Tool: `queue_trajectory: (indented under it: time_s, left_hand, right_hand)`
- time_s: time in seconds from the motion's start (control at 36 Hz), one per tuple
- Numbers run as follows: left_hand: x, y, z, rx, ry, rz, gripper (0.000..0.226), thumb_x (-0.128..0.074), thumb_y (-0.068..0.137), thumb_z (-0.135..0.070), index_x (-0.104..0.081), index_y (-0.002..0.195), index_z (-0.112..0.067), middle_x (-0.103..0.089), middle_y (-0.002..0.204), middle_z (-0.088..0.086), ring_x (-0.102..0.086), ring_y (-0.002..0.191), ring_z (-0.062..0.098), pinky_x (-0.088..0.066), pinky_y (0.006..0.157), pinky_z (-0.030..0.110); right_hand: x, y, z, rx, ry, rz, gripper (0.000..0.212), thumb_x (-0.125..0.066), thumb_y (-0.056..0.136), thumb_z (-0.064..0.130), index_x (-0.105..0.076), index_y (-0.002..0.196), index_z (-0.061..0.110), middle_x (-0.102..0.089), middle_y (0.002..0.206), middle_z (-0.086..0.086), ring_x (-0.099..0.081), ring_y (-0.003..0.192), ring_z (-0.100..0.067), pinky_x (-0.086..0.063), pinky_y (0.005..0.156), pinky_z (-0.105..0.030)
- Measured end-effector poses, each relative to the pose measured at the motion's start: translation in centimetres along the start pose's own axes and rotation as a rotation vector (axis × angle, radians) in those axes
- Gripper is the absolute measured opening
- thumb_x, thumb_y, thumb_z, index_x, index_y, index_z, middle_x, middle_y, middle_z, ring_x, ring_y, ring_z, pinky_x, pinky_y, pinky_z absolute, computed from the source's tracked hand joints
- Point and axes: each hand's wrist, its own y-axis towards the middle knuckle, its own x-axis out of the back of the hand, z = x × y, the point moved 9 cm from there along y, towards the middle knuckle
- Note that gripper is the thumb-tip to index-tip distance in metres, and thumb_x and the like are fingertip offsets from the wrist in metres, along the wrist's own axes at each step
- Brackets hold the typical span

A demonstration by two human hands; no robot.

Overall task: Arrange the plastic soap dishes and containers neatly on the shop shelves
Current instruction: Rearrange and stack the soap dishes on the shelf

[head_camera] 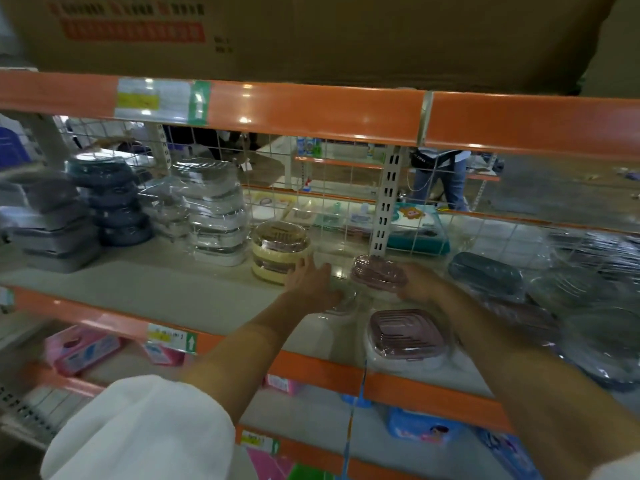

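Both my arms reach onto the middle shelf point(156, 289). My right hand point(420, 282) grips a wrapped pink soap dish point(377, 273), lifted slightly above the shelf. Fingers straight, my left hand point(311, 280) is stretched out beside a stack of yellow soap dishes point(278, 252) and may touch its right side. A second pink dish on a white base point(407, 337) lies near the shelf's front edge. A clear wrapped piece point(343, 301) lies under my left hand. Stacks of white dishes point(216, 211), dark blue dishes point(110, 202) and grey containers point(52, 223) stand further left.
Loose dark and clear wrapped containers point(588, 299) pile up on the shelf's right side. A wire grid point(311, 188) backs the shelf, with a slotted upright point(386, 209). A big cardboard box point(311, 36) sits overhead. Pink packets point(83, 348) lie on the shelf below. A person point(440, 174) stands beyond.
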Motion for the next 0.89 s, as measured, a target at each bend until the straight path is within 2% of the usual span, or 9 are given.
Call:
queue_trajectory:
  time_s: [0.11,0.25,0.31,0.36,0.42,0.5,0.58,0.72,0.89]
  left_hand:
    - [-1.3,0.4,-2.2,-0.047,0.044,0.024,0.063,-0.054,0.087,-0.055,-0.039,0.141,-0.025,-0.014,0.151,0.020,-0.013,0.142,0.039,-0.022,0.113,0.048]
    - [-1.9,0.3,-3.2,-0.067,0.104,-0.004,0.060,-0.051,0.088,-0.051,-0.036,0.142,-0.028,-0.021,0.147,0.020,-0.019,0.138,0.040,-0.027,0.110,0.048]
    - [-1.7,0.2,-3.0,-0.071,0.114,-0.018,0.060,-0.050,0.088,-0.053,-0.037,0.141,-0.028,-0.023,0.147,0.018,-0.021,0.137,0.039,-0.028,0.109,0.047]
    - [-1.5,0.0,-2.7,-0.072,0.116,-0.023,0.058,-0.049,0.088,-0.053,-0.040,0.139,-0.029,-0.026,0.145,0.016,-0.024,0.136,0.037,-0.028,0.108,0.046]
    - [-1.4,-0.1,-2.1,-0.064,0.124,-0.022,0.055,-0.049,0.087,-0.053,-0.043,0.137,-0.028,-0.030,0.141,0.015,-0.027,0.133,0.035,-0.030,0.106,0.045]
    - [-1.3,-0.3,-1.1,-0.047,0.150,-0.020,0.056,-0.050,0.086,-0.053,-0.043,0.136,-0.029,-0.032,0.137,0.015,-0.030,0.130,0.034,-0.032,0.104,0.045]
    - [-0.9,-0.4,0.2,-0.009,0.154,-0.016,0.057,-0.051,0.085,-0.054,-0.042,0.135,-0.028,-0.032,0.138,0.015,-0.031,0.129,0.034,-0.032,0.104,0.044]
    - [-0.5,-0.4,1.3,0.016,0.137,0.013,0.059,-0.055,0.085,-0.053,-0.041,0.136,-0.028,-0.025,0.146,0.019,-0.026,0.135,0.037,-0.028,0.108,0.045]
    - [-0.7,-0.3,1.6,-0.005,0.074,0.050,0.063,-0.050,0.088,-0.058,-0.039,0.140,-0.024,-0.020,0.151,0.020,-0.021,0.140,0.037,-0.024,0.113,0.047]
  right_hand:
    - [0.7,-2.0,-0.5,-0.015,0.017,0.094,0.044,-0.067,0.088,0.016,-0.053,0.130,0.016,-0.061,0.121,-0.005,-0.057,0.099,-0.017,-0.044,0.079,-0.027]
    - [0.8,-5.8,0.1,-0.012,-0.093,0.281,0.063,-0.069,0.083,0.047,-0.050,0.136,0.018,-0.050,0.135,0.000,-0.048,0.121,-0.020,-0.040,0.101,-0.035]
    - [-0.3,-6.7,-0.1,-0.032,-0.144,0.371,0.074,-0.074,0.075,0.053,-0.045,0.139,0.031,-0.045,0.143,0.003,-0.048,0.125,-0.023,-0.040,0.106,-0.044]
    - [-1.6,-7.3,-0.2,-0.023,-0.175,0.436,0.087,-0.080,0.055,0.067,-0.041,0.132,0.049,-0.047,0.144,-0.002,-0.060,0.114,-0.025,-0.049,0.097,-0.047]
    - [-2.5,-6.9,-0.9,-0.038,-0.243,0.447,0.118,-0.079,0.032,0.079,-0.029,0.136,0.052,-0.043,0.147,-0.010,-0.064,0.107,-0.027,-0.052,0.092,-0.047]
    - [-2.7,-7.3,-0.7,-0.031,-0.500,0.434,0.125,-0.081,0.056,0.064,-0.010,0.153,0.030,-0.022,0.157,-0.010,-0.032,0.139,-0.033,-0.027,0.114,-0.051]
    - [-2.2,-7.9,0.5,0.003,-0.553,0.383,0.117,-0.080,0.069,0.049,-0.006,0.154,0.019,-0.014,0.160,-0.011,-0.017,0.145,-0.031,-0.012,0.119,-0.050]
    - [-1.0,-6.9,1.6,0.037,-0.329,0.275,0.112,-0.080,0.069,0.050,-0.013,0.153,0.017,-0.015,0.159,-0.009,-0.017,0.144,-0.029,-0.021,0.116,-0.051]
    - [2.8,-4.6,2.9,0.037,-0.026,0.040,0.090,-0.083,0.068,0.045,-0.037,0.140,0.017,-0.046,0.132,-0.005,-0.046,0.117,-0.023,-0.043,0.102,-0.040]
